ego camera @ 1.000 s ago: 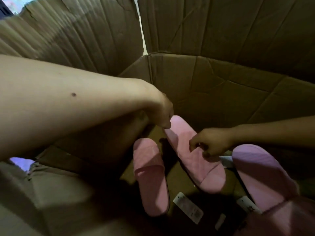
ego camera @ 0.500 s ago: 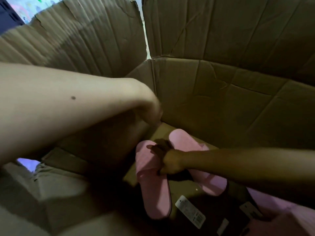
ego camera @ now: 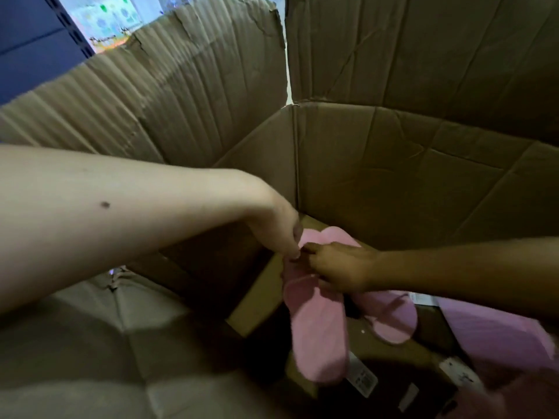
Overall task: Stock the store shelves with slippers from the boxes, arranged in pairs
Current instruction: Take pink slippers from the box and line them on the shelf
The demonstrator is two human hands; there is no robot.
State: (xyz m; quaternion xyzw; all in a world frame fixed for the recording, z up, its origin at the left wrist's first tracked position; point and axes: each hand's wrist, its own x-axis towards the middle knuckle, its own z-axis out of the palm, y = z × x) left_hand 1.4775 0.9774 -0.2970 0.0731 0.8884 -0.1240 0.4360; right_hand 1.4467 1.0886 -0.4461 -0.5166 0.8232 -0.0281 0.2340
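Fingers of the left hand pinch together on the rear edge of the near pink slipper; the right hand closes over the straps of this and a second pink slipper. Both lie deep inside the cardboard box. The slippers look light, soft and flexible, likely to droop if held by one end; the strap or mid-sole seems the surer hold. Count: two slippers in hand, pink material of at least one more at right, three white tags on the box floor.
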